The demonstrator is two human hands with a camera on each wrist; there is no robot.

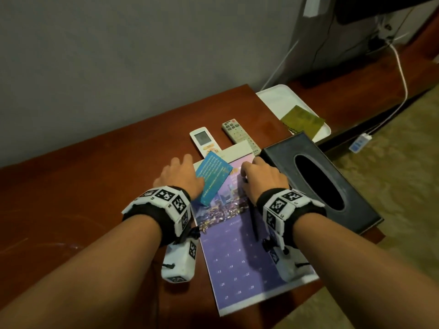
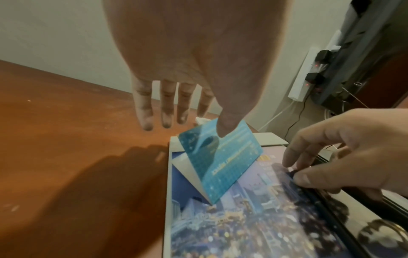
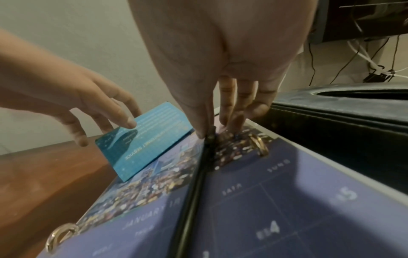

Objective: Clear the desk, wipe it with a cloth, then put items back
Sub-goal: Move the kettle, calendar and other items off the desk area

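1. The left hand (image 1: 180,179) has its grip spread. The thumb rests on the top fold of the blue tent card (image 1: 213,179), probably to steady it before lifting. The card is glossy folded cardstock, light and easily tipped.
2. The right hand (image 1: 263,176) pinches in its grip the far end of a slim black pen (image 1: 253,222), which lies flat on the calendar (image 1: 237,264).
3. The calendar has slick printed pages and gold rings. It lies by the right front corner of the bench (image 1: 95,186), just beside a black stitched tissue box (image 1: 280,155).

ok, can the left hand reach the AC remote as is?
Likely yes. The AC remote lies flat just past the fingers of the left hand, with nothing on top. The hand only touches the blue card with its thumb.
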